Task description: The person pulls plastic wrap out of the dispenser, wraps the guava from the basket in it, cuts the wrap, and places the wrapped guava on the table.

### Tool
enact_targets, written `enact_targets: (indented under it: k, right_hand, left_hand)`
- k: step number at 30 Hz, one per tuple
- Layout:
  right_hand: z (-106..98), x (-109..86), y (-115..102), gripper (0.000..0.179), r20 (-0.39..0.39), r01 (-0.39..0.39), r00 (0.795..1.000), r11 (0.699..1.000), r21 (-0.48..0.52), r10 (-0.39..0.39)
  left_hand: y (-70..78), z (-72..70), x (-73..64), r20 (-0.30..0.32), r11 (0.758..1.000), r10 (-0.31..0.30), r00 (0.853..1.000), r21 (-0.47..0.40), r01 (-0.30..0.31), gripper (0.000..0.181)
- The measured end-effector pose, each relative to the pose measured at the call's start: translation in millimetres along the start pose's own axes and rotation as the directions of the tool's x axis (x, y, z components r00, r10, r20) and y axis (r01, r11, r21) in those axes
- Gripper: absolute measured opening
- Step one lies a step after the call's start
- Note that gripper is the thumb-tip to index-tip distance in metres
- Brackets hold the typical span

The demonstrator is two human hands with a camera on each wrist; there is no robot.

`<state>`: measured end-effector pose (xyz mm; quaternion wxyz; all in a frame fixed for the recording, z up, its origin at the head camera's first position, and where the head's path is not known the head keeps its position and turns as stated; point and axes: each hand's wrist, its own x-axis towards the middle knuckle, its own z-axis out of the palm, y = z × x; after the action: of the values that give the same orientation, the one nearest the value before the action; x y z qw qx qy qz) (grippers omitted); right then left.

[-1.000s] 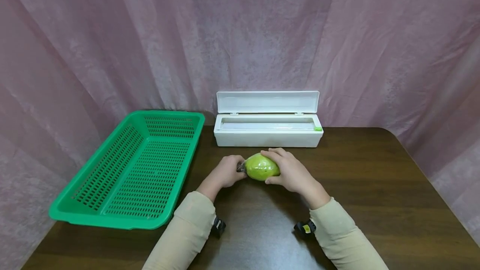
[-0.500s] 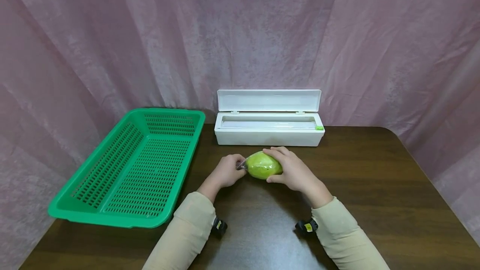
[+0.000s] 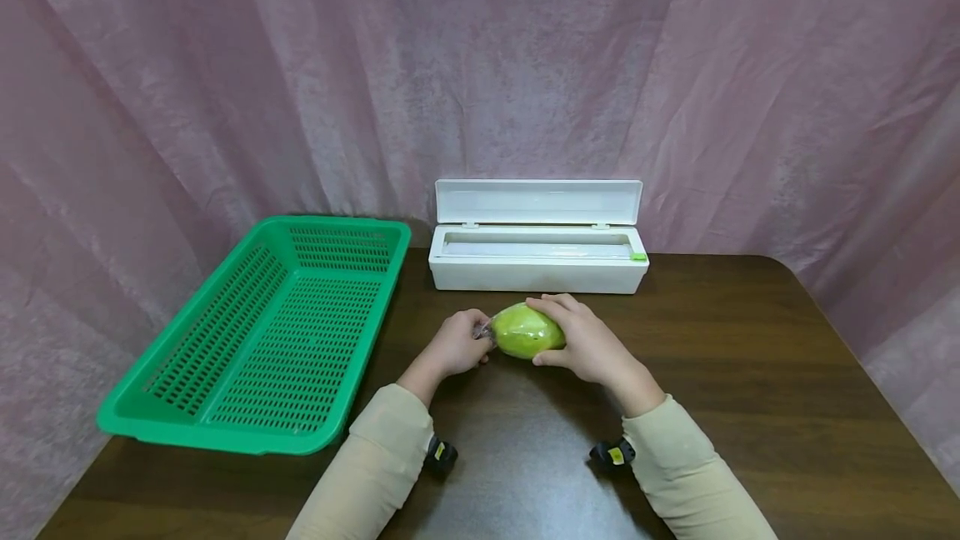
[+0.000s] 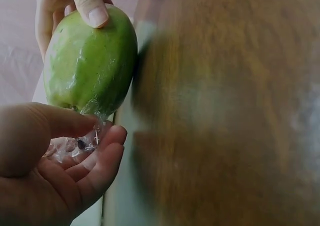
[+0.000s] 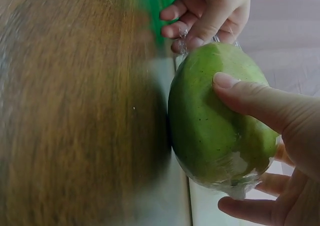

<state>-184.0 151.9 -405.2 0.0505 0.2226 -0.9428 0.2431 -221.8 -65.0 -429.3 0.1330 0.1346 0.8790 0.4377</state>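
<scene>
A green mango wrapped in cling film sits on its side above the table, near the middle of the head view. My right hand grips its right end; in the right wrist view the thumb lies along the skin and the fingers go round the far side. At the other end, the film is gathered into a crumpled tail. My left hand pinches this tail between thumb and fingers, close to the fruit. A loose film tip shows at the right end.
Behind the hands stands a white cling film dispenser with its lid raised and a green slider at its right. A green plastic basket is on the left of the brown table. A pink curtain hangs behind.
The left fingers have shifted slightly around the film tail, and a fingertip now shows below the hand. The right hand keeps its hold on the mango, which has barely moved.
</scene>
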Motion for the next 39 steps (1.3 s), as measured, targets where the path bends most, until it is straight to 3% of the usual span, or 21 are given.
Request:
enact_targets:
  k: [4,7,12,15,17,21,24,31,36,39]
  right_hand:
    - [0.4,0.6,0.5,0.077,0.003,-0.003,1.0,1.0,0.003,0.003]
    - [0.9,0.9,2.1,0.078,0.004,-0.004,1.0,1.0,-0.002,0.004]
    - [1.2,0.8,3.6,0.078,-0.007,-0.004,1.0,1.0,0.003,0.004]
    - [1.5,0.1,3.9,0.078,-0.012,0.004,1.0,1.0,0.0,-0.004]
    - [1.9,-0.3,4.2,0.079,-0.013,0.006,1.0,1.0,-0.005,-0.006]
    - [1.6,-0.8,4.1,0.078,-0.006,-0.002,1.0,1.0,0.005,0.002]
    - [1.2,-0.9,3.4,0.078,0.0,-0.006,1.0,1.0,0.015,0.006]
    - [0.6,-0.6,1.6,0.077,-0.003,0.0,1.0,1.0,0.02,0.0]
    - [1.2,0.2,1.9,0.077,-0.005,0.006,1.0,1.0,0.024,-0.006]
    - [1.9,0.4,2.4,0.078,-0.009,0.007,1.0,1.0,0.022,-0.007]
  left_hand:
    - [-3.9,-1.1,-2.9,-0.018,0.997,0.003,1.0,-0.081,-0.004,0.024]
    - [-7.6,-4.5,-4.3,0.01,0.982,0.01,1.0,-0.19,-0.008,0.03]
    - [-10.0,-9.5,-2.6,0.088,0.914,-0.083,0.993,-0.39,0.111,0.042]
    - [-8.9,-9.3,-0.4,0.095,0.877,-0.155,0.983,-0.446,0.181,0.055]
    - [-8.0,-8.1,0.9,0.086,0.864,-0.18,0.98,-0.462,0.199,0.053]
    - [-7.1,-6.0,2.2,0.063,0.869,-0.2,0.978,-0.45,0.207,0.039]
    - [-7.0,-6.0,1.7,0.059,0.883,-0.183,0.981,-0.429,0.19,0.036]
    - [-6.8,-6.8,0.9,0.033,0.892,-0.16,0.986,-0.424,0.159,0.029]
    - [-3.9,-4.9,0.6,-0.024,0.907,-0.132,0.991,-0.406,0.111,0.018]
    - [-1.7,-2.8,-0.2,-0.071,0.929,-0.102,0.992,-0.364,0.069,0.013]
